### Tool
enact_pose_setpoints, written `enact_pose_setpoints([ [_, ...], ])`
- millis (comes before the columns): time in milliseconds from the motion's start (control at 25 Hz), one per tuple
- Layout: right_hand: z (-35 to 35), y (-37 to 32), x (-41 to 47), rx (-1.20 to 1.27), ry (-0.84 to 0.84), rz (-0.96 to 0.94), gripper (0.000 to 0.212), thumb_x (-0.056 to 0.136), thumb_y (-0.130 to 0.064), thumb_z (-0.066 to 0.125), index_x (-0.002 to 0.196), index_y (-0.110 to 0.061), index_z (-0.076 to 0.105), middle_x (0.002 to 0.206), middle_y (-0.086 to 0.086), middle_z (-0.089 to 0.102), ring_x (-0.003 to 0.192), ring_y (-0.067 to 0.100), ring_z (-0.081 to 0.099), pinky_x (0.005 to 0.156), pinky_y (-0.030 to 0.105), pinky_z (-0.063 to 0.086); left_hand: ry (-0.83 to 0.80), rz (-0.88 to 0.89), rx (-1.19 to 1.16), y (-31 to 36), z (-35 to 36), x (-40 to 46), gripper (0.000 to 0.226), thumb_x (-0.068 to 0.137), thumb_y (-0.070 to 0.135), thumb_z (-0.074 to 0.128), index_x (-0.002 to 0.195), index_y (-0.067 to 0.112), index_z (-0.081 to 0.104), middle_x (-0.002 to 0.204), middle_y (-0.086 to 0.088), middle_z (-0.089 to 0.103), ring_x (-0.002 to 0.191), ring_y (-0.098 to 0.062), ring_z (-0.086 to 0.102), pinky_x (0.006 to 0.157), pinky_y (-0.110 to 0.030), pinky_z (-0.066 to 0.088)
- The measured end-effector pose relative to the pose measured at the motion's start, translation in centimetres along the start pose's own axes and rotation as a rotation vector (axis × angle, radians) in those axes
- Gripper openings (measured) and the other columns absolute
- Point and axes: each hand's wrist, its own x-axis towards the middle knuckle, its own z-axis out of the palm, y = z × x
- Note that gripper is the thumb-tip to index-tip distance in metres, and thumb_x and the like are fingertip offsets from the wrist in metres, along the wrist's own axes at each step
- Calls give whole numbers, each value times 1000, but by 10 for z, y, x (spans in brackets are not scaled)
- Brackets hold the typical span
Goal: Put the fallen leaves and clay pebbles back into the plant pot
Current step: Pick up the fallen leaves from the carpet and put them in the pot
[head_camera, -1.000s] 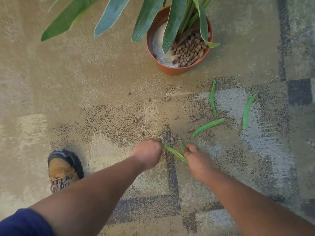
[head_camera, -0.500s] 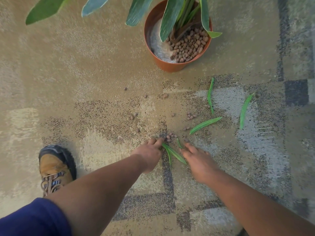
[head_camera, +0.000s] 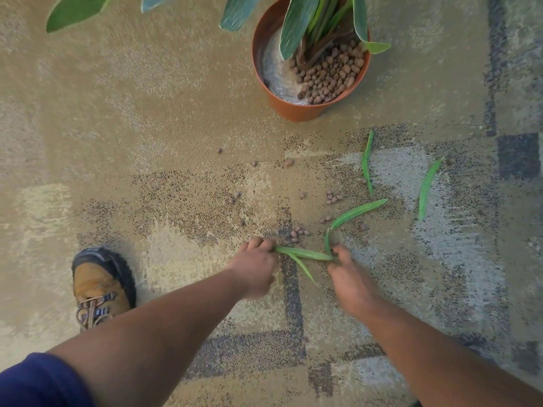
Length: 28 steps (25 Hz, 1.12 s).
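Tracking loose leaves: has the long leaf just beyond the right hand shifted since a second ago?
No. The long leaf still lies just below the pebble cluster, at the same angle.

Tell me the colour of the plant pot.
Terracotta orange-brown; the plant pot shows clearly in the head view.

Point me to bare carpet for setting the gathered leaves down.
Free: the carpet left of the pot, above the shoe. Crowded: pebbles and leaves right of centre, beyond both hands.
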Motion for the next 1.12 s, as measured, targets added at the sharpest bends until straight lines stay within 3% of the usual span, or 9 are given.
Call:
enact_pose_setpoints([
  [120,-7,-1,-6,255,191,43,16,94,-5,64,109,-8,70,143,12,49,88,7,62,79,22,59,41,-105,-381,4,-15,-15,44,95,34,67,135,17,58,137,4,52,130,-18,46,118,-33,33],
  [240,-37,-24,-19,976,391,294,24,90,-2,69,93,-26,64,107,2,69,92,18,71,76,28,60,1,-247,-1057,20,-47,-32,26,91,28,74,115,18,69,118,3,68,108,-14,66,105,-29,49],
  [320,-68,-47,-27,1456,359,339,36,89,4,66,105,-28,59,100,2,76,92,16,75,80,33,59,56,-262,-1400,31,-75,-37,12,89,21,76,101,18,74,97,2,78,92,-11,74,88,-25,58],
  [440,-119,-66,-29,1879,183,244,41,93,6,57,118,-27,61,105,2,79,92,17,76,80,35,57,178,-244,-1541,40,-119,-34,2,89,14,75,91,15,76,88,1,80,85,-11,76,70,-14,57],
  [600,-167,-82,-24,1977,57,175,26,103,-10,49,118,-11,70,103,13,75,83,19,63,80,36,48,370,-331,-1330,40,-161,-19,15,92,14,75,76,14,76,74,-3,78,61,-13,70,63,-30,58],
  [760,-208,-94,-3,1864,171,238,12,99,-14,62,107,-12,70,103,12,76,85,21,64,78,37,47,499,-202,-960,40,-201,-3,31,93,16,71,63,18,73,62,-2,74,43,-13,59,39,-25,48],
  [880,-239,-90,24,1750,297,310,12,99,-5,57,100,-12,67,99,16,73,88,25,62,69,40,45,526,-89,-861,38,-231,9,23,92,16,69,69,18,74,70,-3,76,63,-18,72,57,-36,61],
  [1000,-270,-82,48,1745,289,319,17,100,-7,53,113,-4,64,117,19,74,97,26,67,76,37,53,447,-78,-1173,26,-253,25,10,87,19,79,91,18,70,88,0,77,80,-13,75,74,-36,63],
  [1120,-296,-83,61,1867,245,295,15,102,-7,50,107,-2,63,90,13,69,63,17,69,58,27,56,407,-78,-1453,13,-265,41,35,82,21,82,108,26,58,109,-7,73,103,-23,72,93,-40,57],
])
